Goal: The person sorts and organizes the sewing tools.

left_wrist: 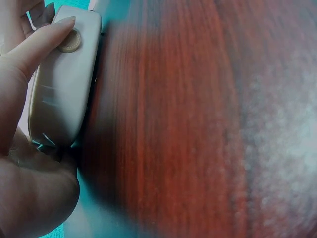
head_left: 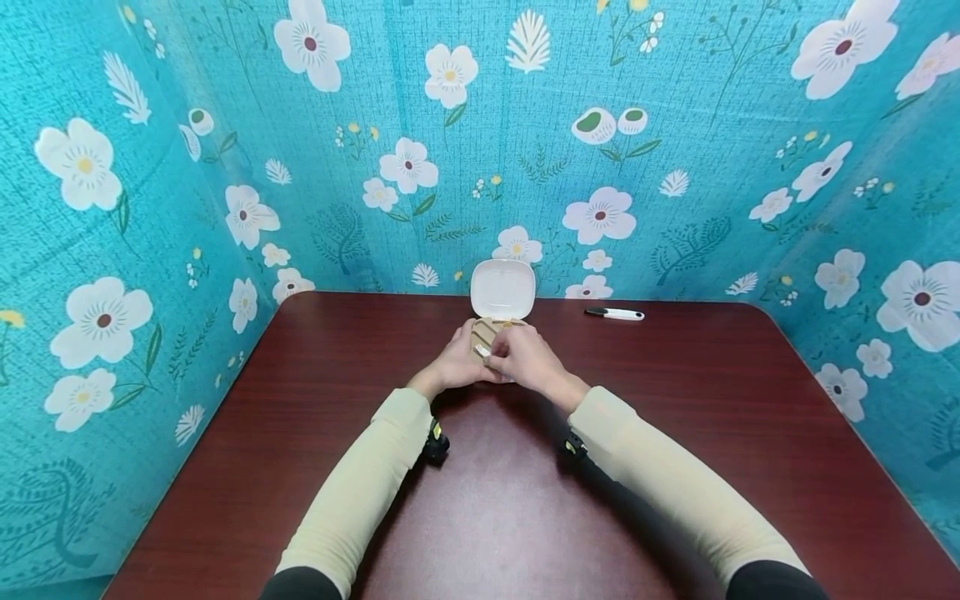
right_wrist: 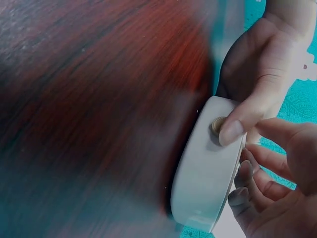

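A small white jewelry box point(head_left: 503, 288) stands open near the table's far edge, lid raised at the back. Its beige lining point(head_left: 487, 332) has slanted grooves. My left hand point(head_left: 459, 358) grips the box from the left, with the thumb on the round tan clasp button point(left_wrist: 70, 41) at the front, as the left wrist view shows. Over the lining's right part is my right hand point(head_left: 528, 358), fingers bent, pinching a small whitish piece point(head_left: 481, 351) at the fingertips. In the right wrist view, several right fingers point(right_wrist: 239, 196) curl beside the box's rim; the pinched piece is hidden there.
A white-and-black pen-like tool point(head_left: 617, 314) lies on the dark red wooden table point(head_left: 360, 350), to the right of the box. Behind the table and at both sides hangs a turquoise flowered curtain point(head_left: 337, 167).
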`<control>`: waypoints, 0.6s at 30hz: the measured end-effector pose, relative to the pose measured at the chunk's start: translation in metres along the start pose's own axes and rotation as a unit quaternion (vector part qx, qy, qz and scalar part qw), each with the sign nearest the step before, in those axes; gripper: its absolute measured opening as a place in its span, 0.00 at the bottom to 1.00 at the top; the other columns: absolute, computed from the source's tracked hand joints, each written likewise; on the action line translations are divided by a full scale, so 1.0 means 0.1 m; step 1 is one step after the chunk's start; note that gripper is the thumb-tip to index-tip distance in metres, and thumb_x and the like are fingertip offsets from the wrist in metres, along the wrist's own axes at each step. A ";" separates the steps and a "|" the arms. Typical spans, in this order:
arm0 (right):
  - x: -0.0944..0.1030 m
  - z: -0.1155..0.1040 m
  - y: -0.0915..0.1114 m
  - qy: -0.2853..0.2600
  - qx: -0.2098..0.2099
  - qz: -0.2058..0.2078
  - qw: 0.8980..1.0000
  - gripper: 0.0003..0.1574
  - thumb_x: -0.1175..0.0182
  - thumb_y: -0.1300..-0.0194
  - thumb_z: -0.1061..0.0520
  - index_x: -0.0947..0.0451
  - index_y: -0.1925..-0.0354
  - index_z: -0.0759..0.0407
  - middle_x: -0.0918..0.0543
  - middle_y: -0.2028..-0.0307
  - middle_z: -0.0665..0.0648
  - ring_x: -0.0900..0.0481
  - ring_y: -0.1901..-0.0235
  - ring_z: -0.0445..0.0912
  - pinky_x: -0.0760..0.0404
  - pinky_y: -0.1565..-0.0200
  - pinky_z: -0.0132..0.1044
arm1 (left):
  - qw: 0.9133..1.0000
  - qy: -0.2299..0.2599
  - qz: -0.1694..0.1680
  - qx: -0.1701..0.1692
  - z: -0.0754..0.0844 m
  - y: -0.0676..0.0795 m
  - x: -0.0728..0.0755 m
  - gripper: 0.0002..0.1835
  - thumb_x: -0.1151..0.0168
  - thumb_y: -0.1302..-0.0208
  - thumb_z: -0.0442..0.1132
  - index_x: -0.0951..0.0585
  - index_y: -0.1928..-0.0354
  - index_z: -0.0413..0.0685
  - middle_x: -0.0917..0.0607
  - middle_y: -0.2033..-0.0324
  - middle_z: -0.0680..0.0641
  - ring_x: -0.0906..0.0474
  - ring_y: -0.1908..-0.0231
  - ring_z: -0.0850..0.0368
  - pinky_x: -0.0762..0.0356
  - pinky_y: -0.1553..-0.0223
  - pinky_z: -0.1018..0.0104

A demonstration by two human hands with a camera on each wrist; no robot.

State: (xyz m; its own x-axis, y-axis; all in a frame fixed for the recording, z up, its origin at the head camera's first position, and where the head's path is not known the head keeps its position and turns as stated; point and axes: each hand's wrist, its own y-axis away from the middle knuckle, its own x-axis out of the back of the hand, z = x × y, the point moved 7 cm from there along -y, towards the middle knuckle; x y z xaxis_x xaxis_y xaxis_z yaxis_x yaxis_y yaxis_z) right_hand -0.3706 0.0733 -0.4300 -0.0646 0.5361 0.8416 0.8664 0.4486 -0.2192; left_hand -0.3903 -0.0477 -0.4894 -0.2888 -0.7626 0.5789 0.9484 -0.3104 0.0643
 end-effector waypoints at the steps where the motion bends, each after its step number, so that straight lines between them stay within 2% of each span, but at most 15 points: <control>1: 0.00 0.00 0.01 0.002 0.001 -0.001 1.000 0.04 0.29 0.39 0.57 0.12 0.70 0.55 0.13 0.73 0.48 0.17 0.65 0.43 0.19 0.59 0.41 | 1.000 0.000 0.000 0.000 0.00 0.00 0.00 0.66 0.13 0.60 0.54 0.47 0.23 0.49 0.35 0.34 0.41 0.34 0.36 0.47 0.32 0.36 0.54; 8: 0.08 0.01 0.07 0.019 0.010 -0.017 1.000 0.04 0.29 0.37 0.54 0.12 0.67 0.53 0.16 0.70 0.49 0.22 0.65 0.43 0.21 0.63 0.41 | 1.000 0.003 0.003 -0.004 0.00 -0.01 0.01 0.65 0.13 0.60 0.54 0.46 0.24 0.50 0.34 0.35 0.41 0.33 0.37 0.48 0.31 0.36 0.53; 13: 0.11 0.04 0.15 0.053 0.047 -0.042 0.997 0.05 0.30 0.34 0.53 0.13 0.62 0.53 0.17 0.63 0.50 0.22 0.63 0.43 0.20 0.62 0.41 | 1.000 0.002 0.001 -0.002 -0.02 -0.02 -0.01 0.65 0.14 0.60 0.56 0.45 0.24 0.50 0.34 0.35 0.43 0.33 0.38 0.49 0.31 0.37 0.53; 18: 0.15 0.05 0.25 0.078 0.086 -0.064 0.991 0.04 0.31 0.33 0.54 0.15 0.63 0.52 0.20 0.63 0.53 0.24 0.67 0.44 0.24 0.66 0.40 | 1.000 -0.003 0.005 -0.008 -0.02 -0.02 -0.01 0.65 0.13 0.62 0.56 0.44 0.25 0.50 0.34 0.35 0.42 0.34 0.36 0.48 0.31 0.36 0.52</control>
State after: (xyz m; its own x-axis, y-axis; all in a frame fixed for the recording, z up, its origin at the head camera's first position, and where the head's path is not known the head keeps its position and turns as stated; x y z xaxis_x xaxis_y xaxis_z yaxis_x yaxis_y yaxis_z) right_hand -0.3522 0.0961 -0.4253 -0.0784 0.3557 0.9313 0.7577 0.6283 -0.1762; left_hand -0.3922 -0.0480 -0.4918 -0.2790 -0.7625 0.5838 0.9488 -0.3126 0.0452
